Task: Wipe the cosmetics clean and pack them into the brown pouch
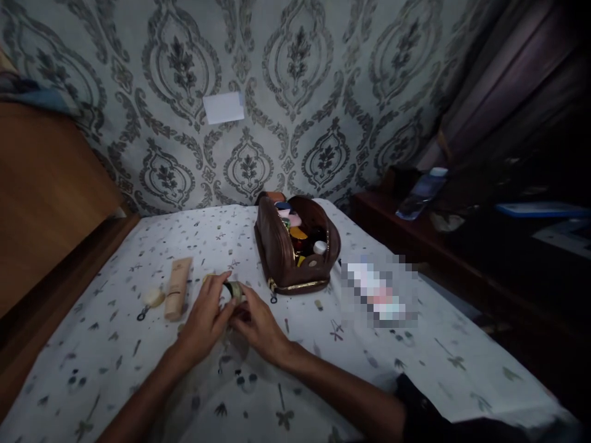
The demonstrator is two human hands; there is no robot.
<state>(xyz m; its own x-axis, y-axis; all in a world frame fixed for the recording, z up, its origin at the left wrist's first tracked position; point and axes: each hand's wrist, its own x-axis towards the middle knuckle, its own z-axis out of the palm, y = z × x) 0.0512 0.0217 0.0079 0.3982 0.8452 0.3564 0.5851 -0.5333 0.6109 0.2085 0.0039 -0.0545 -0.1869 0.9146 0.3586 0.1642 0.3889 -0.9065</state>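
Both my hands meet over the patterned sheet, closed around a small round green container [236, 291]. My left hand [205, 315] grips it from the left, while my right hand [262, 326] has its fingers on the right side. Fingers cover much of the container, so its exact kind is unclear. Something yellow [207, 280] shows just past my left fingers, mostly hidden. Left of my hands lie a beige squeeze tube [178, 288] and a small cream-coloured round item [154, 298] with a dark ring. Beyond my right hand stands an unzipped brown toiletry bag [277, 246], filled with several bottles and jars.
A blurred-out, pixelated item [379, 291] lies right of the bag on the white sheet [323, 381]. A wooden panel [50, 209] borders the left side. On a dark red ledge [383, 212] at right leans a clear bottle [422, 194]. Patterned wallpaper rises behind.
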